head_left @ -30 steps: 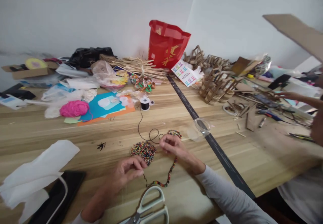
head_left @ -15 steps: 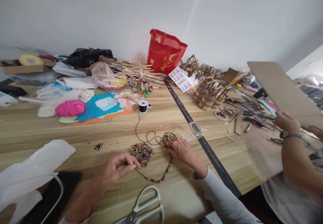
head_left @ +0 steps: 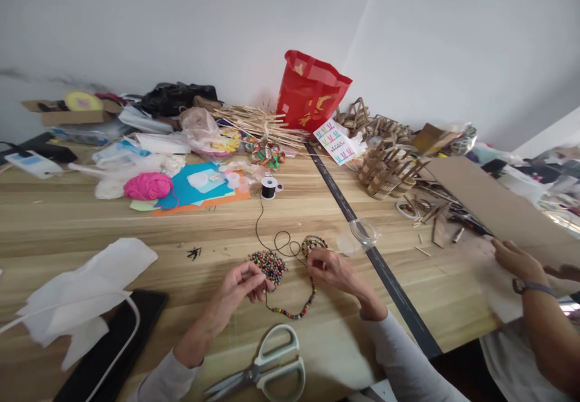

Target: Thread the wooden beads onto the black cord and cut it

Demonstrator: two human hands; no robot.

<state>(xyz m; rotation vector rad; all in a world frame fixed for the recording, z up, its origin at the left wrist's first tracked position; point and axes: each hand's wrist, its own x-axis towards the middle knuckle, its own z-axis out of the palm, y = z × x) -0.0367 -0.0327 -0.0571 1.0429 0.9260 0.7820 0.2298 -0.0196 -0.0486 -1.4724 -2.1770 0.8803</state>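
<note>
My left hand (head_left: 242,287) is closed in a pinch on the thin black cord (head_left: 266,301), right at the edge of a pile of small multicoloured beads (head_left: 267,265). From there the cord runs into a string of beads (head_left: 294,315) that curves across the tabletop. My right hand (head_left: 333,270) has its fingers pinched around the upper part of that string, beside its coiled end (head_left: 313,243); the fingertips are partly hidden. Loops of cord lead back to a white spool (head_left: 269,188) wound with black. Large pale-handled scissors (head_left: 276,363) lie between my forearms.
A clear round lid (head_left: 364,233) lies on the dark strip (head_left: 389,275). At the right, another person's hand (head_left: 521,263) holds a cardboard sheet (head_left: 493,208). Pink yarn (head_left: 148,185), coloured paper, a red bag (head_left: 310,90) and small woven baskets (head_left: 387,172) crowd the back.
My view has turned slightly left. My left hand has come up against the bead pile with the cord. The other person's cardboard has been lowered toward the table.
</note>
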